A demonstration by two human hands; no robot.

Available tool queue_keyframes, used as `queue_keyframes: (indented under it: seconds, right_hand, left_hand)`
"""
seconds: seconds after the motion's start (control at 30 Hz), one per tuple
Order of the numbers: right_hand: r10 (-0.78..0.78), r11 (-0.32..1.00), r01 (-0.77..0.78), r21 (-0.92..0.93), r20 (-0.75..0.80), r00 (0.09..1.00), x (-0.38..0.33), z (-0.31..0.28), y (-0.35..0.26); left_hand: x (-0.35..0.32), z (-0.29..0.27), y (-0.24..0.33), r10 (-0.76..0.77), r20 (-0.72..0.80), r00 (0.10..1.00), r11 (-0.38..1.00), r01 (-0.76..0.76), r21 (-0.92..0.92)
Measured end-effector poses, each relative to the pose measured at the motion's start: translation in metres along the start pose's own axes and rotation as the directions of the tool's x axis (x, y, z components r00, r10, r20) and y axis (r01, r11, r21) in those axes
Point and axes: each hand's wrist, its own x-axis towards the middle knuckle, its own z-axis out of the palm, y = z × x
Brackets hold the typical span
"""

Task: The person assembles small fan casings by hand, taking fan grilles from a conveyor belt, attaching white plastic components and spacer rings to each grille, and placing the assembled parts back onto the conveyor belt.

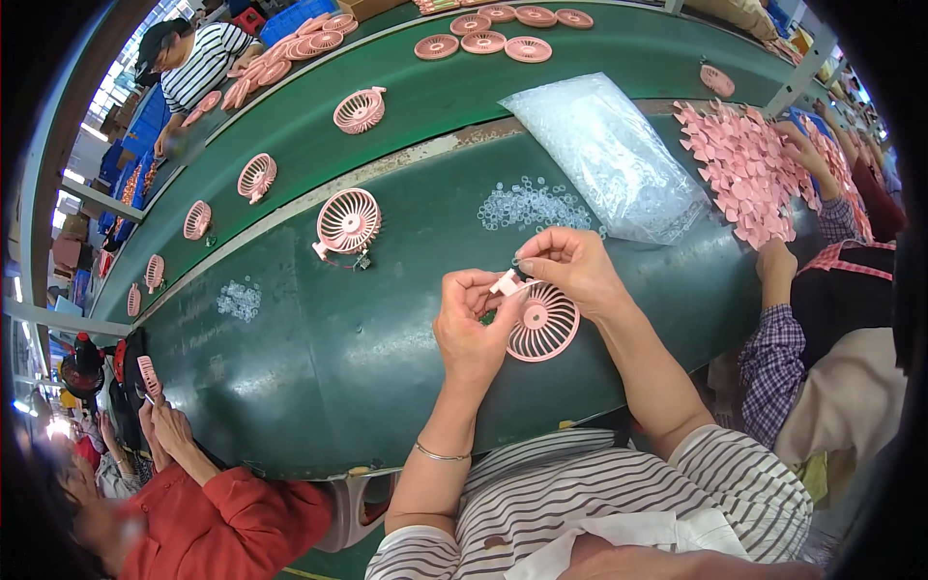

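My left hand grips a round pink fan housing by its pale neck, with the slatted face toward me. A bit of green circuit board shows between the fingers. Thumb and forefinger of my right hand pinch together just above that neck; a tiny ring-like piece seems to be at their tips, too small to make out. Just beyond lies a pile of small clear rings. Left of my hands another pink fan housing, with wires and a small board, rests on the green table.
A clear plastic bag of small parts lies beyond my right hand. Pink fan blades are heaped at right, by a co-worker's hands. More clear rings lie at left. Fan housings dot the green conveyor. A red-sleeved person works at left.
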Motion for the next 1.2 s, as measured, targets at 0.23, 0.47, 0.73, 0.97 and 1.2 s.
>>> queue_keyframes:
  seconds: [0.23,0.47,0.73,0.97,1.2]
  right_hand:
    - [-0.086,0.959,0.081,-0.272,-0.007,0.996,-0.008,0.007,-0.008]
    - [-0.102,0.901,0.120,-0.417,0.065,0.993,-0.010,0.006,-0.013]
    - [-0.398,0.641,0.468,-0.609,0.258,0.881,-0.023,0.019,-0.019]
    - [-0.369,0.641,0.412,-0.648,0.210,0.905,-0.018,0.026,-0.014]
    - [-0.362,0.804,0.390,-0.450,0.150,0.920,-0.014,0.021,-0.015]
  left_hand:
    - [-0.004,-0.003,0.006,-0.040,0.040,0.998,0.996,0.037,0.077]
    - [-0.005,-0.002,0.006,-0.055,0.015,0.998,0.997,0.054,0.057]
    - [-0.006,-0.011,0.005,-0.095,0.022,0.995,0.993,0.094,0.067]
    - [-0.005,-0.014,-0.001,0.023,-0.010,1.000,0.977,-0.021,0.211]
    - [0.000,-0.021,-0.001,-0.042,-0.028,0.999,0.988,0.046,0.148]
